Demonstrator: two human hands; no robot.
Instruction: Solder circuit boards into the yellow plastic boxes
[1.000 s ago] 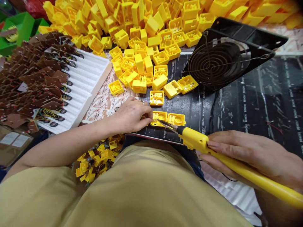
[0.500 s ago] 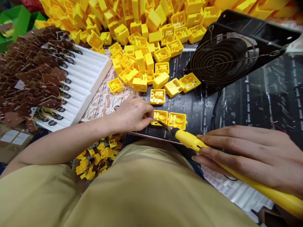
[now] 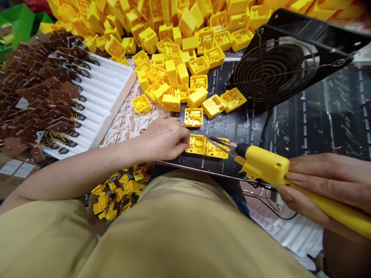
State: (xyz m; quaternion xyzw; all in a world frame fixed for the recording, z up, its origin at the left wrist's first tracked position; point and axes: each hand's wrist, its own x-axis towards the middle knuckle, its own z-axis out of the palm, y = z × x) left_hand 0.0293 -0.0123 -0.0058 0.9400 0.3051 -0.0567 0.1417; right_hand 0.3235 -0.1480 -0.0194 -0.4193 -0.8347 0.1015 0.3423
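Note:
My left hand (image 3: 168, 138) rests on the bench with its fingers curled and pinched at the left end of an open yellow plastic case (image 3: 197, 144). Its fingertips partly cover that edge. The case lies flat as two joined halves, hollow sides up, with a round speaker grille in one. My right hand (image 3: 321, 185) is closed around the yellow handle of a soldering iron (image 3: 265, 165). The iron's dark, thin tip reaches left over the right half of the case; whether it touches is unclear. Another yellow case half (image 3: 194, 117) sits just behind.
Many yellow cases (image 3: 172, 73) are heaped at the back. A black fan (image 3: 269, 73) stands at the right on the black bench surface (image 3: 313, 123). Brown circuit boards (image 3: 43, 88) with wires crowd a white foam tray (image 3: 110, 96) at left. More yellow pieces (image 3: 121, 189) lie below the bench edge.
My right hand has drawn the soldering iron back to the right and turned it, so its tip has left my left fingertips. My left hand has stayed at the case.

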